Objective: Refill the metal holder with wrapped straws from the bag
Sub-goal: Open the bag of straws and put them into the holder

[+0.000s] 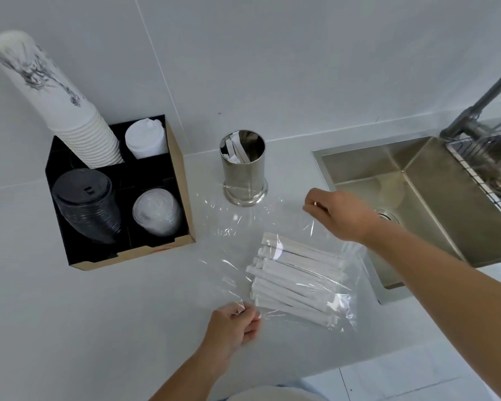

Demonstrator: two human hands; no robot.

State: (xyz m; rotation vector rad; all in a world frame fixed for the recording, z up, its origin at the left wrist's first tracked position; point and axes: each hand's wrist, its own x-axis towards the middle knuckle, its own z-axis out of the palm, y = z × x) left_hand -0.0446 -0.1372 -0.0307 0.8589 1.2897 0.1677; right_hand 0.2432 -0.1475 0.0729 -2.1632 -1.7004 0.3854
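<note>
A clear plastic bag [237,235] lies on the white counter, its mouth spread toward the left. Inside it sits a bundle of white paper-wrapped straws [298,282]. My left hand [235,322] pinches the near edge of the bag's mouth. My right hand [339,212] pinches the far edge, close to the sink. The round metal holder [243,172] stands upright just beyond the bag and holds a few wrapped straws [236,151].
A black and cardboard organiser [182,198] at the left holds a tall stack of paper cups [70,111], black lids [84,204] and clear lids [156,212]. A steel sink [425,198] with a faucet [480,102] is set into the counter at the right.
</note>
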